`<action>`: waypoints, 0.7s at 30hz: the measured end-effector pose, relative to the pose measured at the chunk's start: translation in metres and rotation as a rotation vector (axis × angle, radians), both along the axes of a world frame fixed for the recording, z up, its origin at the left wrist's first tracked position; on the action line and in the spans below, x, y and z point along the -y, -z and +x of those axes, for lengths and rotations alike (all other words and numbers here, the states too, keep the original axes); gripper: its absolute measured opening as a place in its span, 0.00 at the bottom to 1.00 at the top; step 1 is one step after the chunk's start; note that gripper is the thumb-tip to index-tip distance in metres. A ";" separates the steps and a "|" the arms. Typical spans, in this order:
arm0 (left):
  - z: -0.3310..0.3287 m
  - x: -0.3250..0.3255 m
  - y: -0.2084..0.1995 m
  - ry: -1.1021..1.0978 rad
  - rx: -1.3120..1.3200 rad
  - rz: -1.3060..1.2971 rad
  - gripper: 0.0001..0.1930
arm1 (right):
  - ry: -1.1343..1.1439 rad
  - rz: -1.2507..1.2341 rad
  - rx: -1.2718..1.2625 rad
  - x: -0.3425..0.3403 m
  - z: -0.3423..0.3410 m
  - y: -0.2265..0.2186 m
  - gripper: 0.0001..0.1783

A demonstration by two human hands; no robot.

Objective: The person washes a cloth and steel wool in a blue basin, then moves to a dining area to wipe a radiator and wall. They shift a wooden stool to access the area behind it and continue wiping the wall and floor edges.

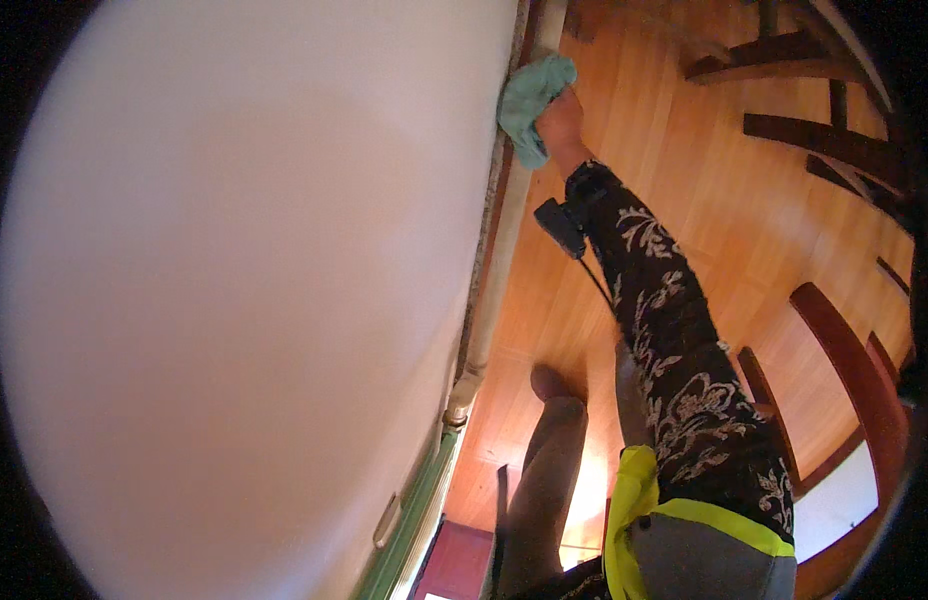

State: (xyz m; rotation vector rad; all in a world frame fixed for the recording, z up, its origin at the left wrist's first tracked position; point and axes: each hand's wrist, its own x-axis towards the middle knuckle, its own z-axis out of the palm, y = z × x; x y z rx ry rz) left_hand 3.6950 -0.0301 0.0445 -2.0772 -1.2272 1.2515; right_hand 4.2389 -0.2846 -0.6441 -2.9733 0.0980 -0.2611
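My right arm, in a black sleeve with pale floral patterns, stretches up and away along a white wall. At its end my right hand [561,122] is closed round a crumpled pale green cloth [527,105]. The cloth lies against the narrow dark ledge [492,195] and the pale pipe [502,255] that run along the wall's edge. Part of the fingers is hidden behind the cloth. A small black device [560,228] with a cable is strapped at the right wrist. My left hand does not show.
The white wall [254,250] fills the left side. Dark wooden chairs [854,370] stand along the right over a wooden floor [664,130]. Lower down, the pipe meets a joint [464,395] near a green post [414,520]. My legs [549,470] are below.
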 end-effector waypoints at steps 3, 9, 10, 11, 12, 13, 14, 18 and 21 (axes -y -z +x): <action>-0.010 -0.003 0.003 -0.001 0.044 -0.015 0.35 | 0.185 0.779 -0.215 -0.025 0.002 -0.035 0.15; -0.017 0.004 0.005 -0.004 0.115 -0.031 0.34 | 0.234 1.959 -0.358 -0.064 -0.169 -0.076 0.15; -0.018 0.005 0.003 -0.004 0.126 -0.033 0.34 | 0.402 2.861 -0.335 -0.072 -0.210 -0.079 0.15; -0.017 0.005 0.003 -0.002 0.133 -0.031 0.34 | 0.769 2.727 -0.393 -0.082 -0.252 -0.085 0.13; -0.018 0.004 0.002 0.003 0.139 -0.035 0.34 | 0.835 2.470 -0.440 -0.088 -0.271 -0.081 0.13; -0.015 0.005 0.000 0.012 0.134 -0.031 0.34 | 0.715 2.205 -0.406 -0.094 -0.287 -0.086 0.12; -0.015 0.002 0.000 0.015 0.133 -0.034 0.34 | 0.417 1.801 -0.401 -0.097 -0.284 -0.083 0.11; -0.011 0.000 -0.007 0.005 0.131 -0.025 0.33 | 0.301 1.593 -0.532 -0.088 -0.174 -0.080 0.13; -0.008 0.001 -0.012 0.005 0.132 -0.020 0.33 | 0.228 1.381 -0.276 -0.061 -0.047 -0.061 0.13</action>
